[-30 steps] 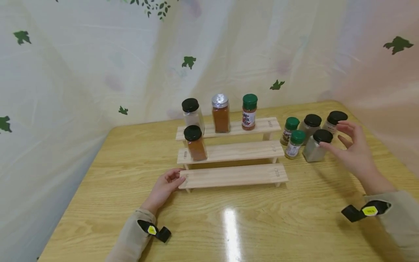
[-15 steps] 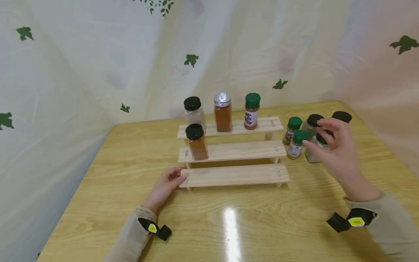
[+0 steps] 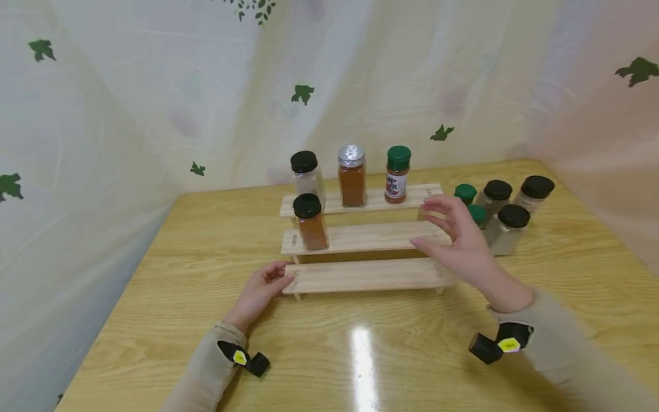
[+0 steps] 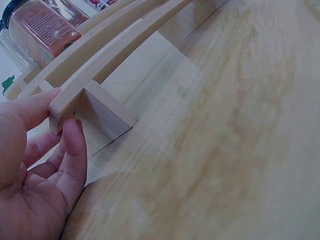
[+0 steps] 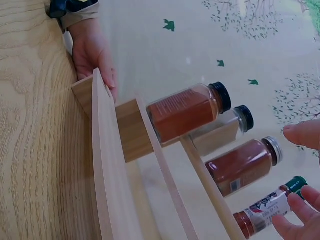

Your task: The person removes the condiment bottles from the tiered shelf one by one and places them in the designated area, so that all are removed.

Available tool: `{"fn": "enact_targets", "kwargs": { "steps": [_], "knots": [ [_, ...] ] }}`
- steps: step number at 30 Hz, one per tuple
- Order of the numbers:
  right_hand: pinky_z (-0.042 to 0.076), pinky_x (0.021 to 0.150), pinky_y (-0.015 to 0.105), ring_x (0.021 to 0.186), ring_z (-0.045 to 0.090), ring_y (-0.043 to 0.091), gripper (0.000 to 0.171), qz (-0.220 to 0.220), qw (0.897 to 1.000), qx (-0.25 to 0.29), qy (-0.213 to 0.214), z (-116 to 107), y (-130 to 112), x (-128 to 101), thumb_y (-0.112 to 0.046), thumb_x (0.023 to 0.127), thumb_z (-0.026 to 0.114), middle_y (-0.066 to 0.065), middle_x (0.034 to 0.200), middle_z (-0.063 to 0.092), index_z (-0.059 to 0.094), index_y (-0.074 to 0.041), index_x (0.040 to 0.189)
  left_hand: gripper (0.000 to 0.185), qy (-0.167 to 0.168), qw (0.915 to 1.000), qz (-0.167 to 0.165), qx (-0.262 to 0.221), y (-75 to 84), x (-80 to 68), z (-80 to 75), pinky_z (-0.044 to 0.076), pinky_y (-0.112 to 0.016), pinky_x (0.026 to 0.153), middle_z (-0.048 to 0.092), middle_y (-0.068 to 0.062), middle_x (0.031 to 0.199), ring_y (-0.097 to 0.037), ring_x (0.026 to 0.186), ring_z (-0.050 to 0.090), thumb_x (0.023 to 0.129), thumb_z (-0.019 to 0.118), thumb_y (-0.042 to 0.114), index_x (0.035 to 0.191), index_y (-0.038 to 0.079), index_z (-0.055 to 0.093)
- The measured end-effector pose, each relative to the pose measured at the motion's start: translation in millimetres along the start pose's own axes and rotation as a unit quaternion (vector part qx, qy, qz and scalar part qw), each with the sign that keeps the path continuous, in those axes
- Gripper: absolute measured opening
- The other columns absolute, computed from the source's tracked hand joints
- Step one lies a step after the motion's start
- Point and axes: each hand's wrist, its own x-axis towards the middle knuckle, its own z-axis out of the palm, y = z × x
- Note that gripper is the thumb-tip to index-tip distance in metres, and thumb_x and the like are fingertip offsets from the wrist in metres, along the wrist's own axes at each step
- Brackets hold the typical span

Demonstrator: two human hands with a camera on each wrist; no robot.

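Note:
A three-tier wooden spice rack (image 3: pixel 368 276) stands on the table. At the left end of its lowest shelf, my left hand (image 3: pixel 261 290) pinches the board between thumb and fingers, plainly seen in the left wrist view. My right hand (image 3: pixel 460 243) is over the rack's right end, thumb and fingers apart, holding nothing. The top tier carries a black-capped jar of pale powder (image 3: pixel 308 182), a silver-capped jar of reddish powder (image 3: pixel 352 180) and a green-capped spice bottle (image 3: pixel 397 177). A black-capped jar of orange-brown powder (image 3: pixel 311 226) stands at the left of the middle tier.
Right of the rack stand more spice jars: a front black-capped jar (image 3: pixel 507 232), two black-capped jars behind, and two green-capped bottles (image 3: pixel 465 193) partly hidden by my right hand. A patterned curtain (image 3: pixel 231 103) hangs behind the wooden table (image 3: pixel 206 229).
My right hand has moved left, from the black-capped jars at the right to the rack's right end, with nothing in it. My left hand stays on the lowest shelf.

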Motion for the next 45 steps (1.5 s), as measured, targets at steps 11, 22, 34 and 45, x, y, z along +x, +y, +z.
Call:
{"fn": "enact_targets", "kwargs": {
  "steps": [11, 22, 34, 45],
  "knots": [
    [0.038, 0.106, 0.035, 0.125, 0.042, 0.032, 0.069, 0.034, 0.997, 0.016, -0.063, 42, -1, 23, 0.012, 0.075, 0.071, 0.022, 0.137, 0.037, 0.036, 0.006, 0.133, 0.039, 0.001, 1.0000, 0.000, 0.001, -1.8, 1.6, -0.4, 0.045, -0.019, 0.068, 0.054, -0.005, 0.098, -0.010, 0.082, 0.050, 0.092, 0.062, 0.018, 0.124, -0.002, 0.054],
    [0.035, 0.107, 0.047, 0.126, 0.041, 0.034, 0.074, 0.046, 0.992, -0.004, -0.116, 82, 5, 40, -0.004, 0.078, 0.076, 0.019, 0.137, 0.037, 0.035, -0.003, 0.139, 0.038, -0.008, 0.9999, 0.004, -0.011, -1.5, 0.8, -0.9, 0.046, -0.019, 0.069, 0.054, -0.004, 0.098, -0.008, 0.082, 0.052, 0.093, 0.060, 0.015, 0.125, -0.004, 0.052],
    [0.040, 0.102, 0.041, 0.119, 0.045, 0.030, 0.077, -0.011, 0.989, -0.093, -0.118, 114, 5, 54, -0.016, 0.076, 0.080, 0.016, 0.134, 0.041, 0.037, -0.007, 0.139, 0.041, -0.008, 0.9999, 0.004, -0.015, -0.4, -0.9, -0.2, 0.048, -0.019, 0.070, 0.055, -0.007, 0.102, -0.008, 0.084, 0.054, 0.093, 0.060, 0.014, 0.127, -0.005, 0.050],
    [0.040, 0.103, 0.041, 0.122, 0.045, 0.026, 0.076, 0.000, 0.991, -0.091, -0.098, 136, 8, 55, -0.016, 0.076, 0.080, 0.013, 0.131, 0.043, 0.035, -0.012, 0.138, 0.039, -0.009, 0.9999, 0.010, -0.011, -0.5, -1.2, -0.4, 0.047, -0.020, 0.070, 0.056, -0.006, 0.099, -0.008, 0.082, 0.054, 0.093, 0.060, 0.015, 0.125, -0.004, 0.052]
  ]
}}
